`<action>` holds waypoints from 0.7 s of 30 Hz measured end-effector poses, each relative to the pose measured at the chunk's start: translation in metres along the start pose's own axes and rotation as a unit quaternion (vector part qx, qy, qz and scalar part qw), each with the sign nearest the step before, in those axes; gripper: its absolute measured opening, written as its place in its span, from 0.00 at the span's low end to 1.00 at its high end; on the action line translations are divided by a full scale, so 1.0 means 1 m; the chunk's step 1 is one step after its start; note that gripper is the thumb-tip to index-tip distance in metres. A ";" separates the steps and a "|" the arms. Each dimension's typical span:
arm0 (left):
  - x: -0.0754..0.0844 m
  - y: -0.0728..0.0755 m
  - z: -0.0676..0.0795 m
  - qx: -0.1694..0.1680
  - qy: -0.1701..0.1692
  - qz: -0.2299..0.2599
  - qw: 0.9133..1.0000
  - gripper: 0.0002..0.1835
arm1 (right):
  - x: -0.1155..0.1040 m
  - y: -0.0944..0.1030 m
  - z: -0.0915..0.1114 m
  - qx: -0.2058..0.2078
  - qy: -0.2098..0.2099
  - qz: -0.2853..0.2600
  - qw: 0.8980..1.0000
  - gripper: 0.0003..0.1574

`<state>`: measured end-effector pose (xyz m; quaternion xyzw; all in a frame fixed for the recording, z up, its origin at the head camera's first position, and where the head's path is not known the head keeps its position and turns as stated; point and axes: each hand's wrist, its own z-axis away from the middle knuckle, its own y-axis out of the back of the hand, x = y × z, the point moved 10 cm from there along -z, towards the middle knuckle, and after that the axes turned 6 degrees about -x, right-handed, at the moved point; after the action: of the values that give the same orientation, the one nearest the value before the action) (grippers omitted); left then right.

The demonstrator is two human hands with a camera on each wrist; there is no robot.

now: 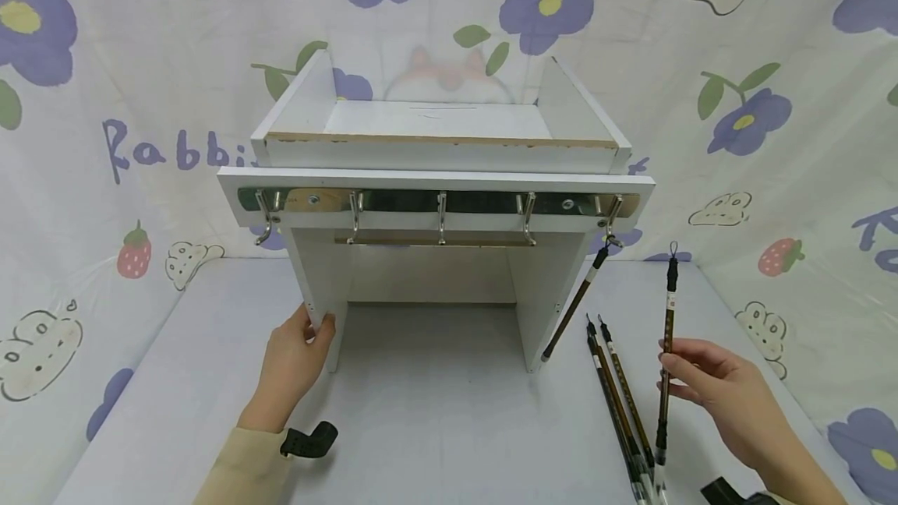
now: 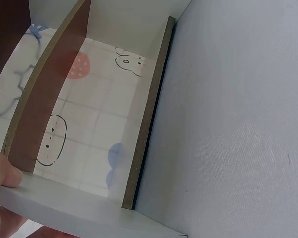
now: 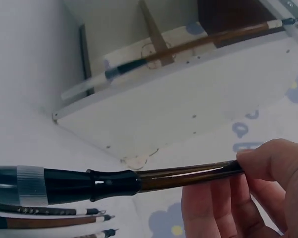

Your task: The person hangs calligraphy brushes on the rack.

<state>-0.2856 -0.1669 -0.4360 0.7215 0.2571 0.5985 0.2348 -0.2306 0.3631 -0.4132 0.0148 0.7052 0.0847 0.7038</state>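
Observation:
A white shelf unit (image 1: 449, 156) stands at the centre, with a metal hook rail (image 1: 403, 201) along its front. My left hand (image 1: 293, 361) grips the edge of its left side panel (image 1: 316, 283); the thumb shows in the left wrist view. Between thumb and fingers, my right hand (image 1: 719, 392) pinches a dark calligraphy brush (image 1: 669, 318), nearly upright with its hanging loop at the top. Another calligraphy brush (image 1: 575, 303) hangs slanted from the rightmost hook (image 1: 616, 213), beside the right side panel. The held brush is apart from the hooks.
Several calligraphy brushes (image 1: 617, 407) lie on the white table (image 1: 421, 435), between the shelf and my right hand. A patterned cloth (image 1: 814, 100) hangs behind. Black wrist mounts (image 1: 310, 440) show at both wrists.

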 end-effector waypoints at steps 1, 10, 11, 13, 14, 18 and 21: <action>0.000 0.000 0.000 0.000 0.001 -0.001 1.000 0.25 | -0.003 -0.002 0.001 -0.001 0.008 -0.004 1.000 0.16; -0.001 0.000 0.000 -0.001 0.006 -0.003 1.000 0.25 | -0.031 -0.015 0.009 -0.007 0.053 -0.008 0.999 0.15; -0.001 0.000 0.000 -0.001 0.005 -0.004 1.000 0.25 | -0.034 -0.016 0.010 -0.007 0.057 -0.005 0.998 0.15; -0.001 0.000 0.000 -0.001 0.006 -0.004 1.000 0.25 | -0.039 -0.019 0.012 -0.006 0.066 -0.001 0.998 0.15; -0.001 0.000 0.000 -0.001 0.006 -0.004 1.000 0.25 | -0.042 -0.020 0.013 -0.006 0.071 -0.001 0.997 0.15; -0.002 -0.001 0.000 -0.003 0.007 -0.002 1.000 0.26 | -0.054 -0.027 0.017 -0.010 0.105 -0.014 0.994 0.14; -0.001 -0.001 0.000 -0.004 0.007 -0.002 1.000 0.26 | -0.064 -0.035 0.020 -0.028 0.140 -0.031 0.989 0.14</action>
<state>-0.2857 -0.1671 -0.4371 0.7157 0.2582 0.6042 0.2366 -0.2071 0.3219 -0.3541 -0.0387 0.7941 0.0841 0.6007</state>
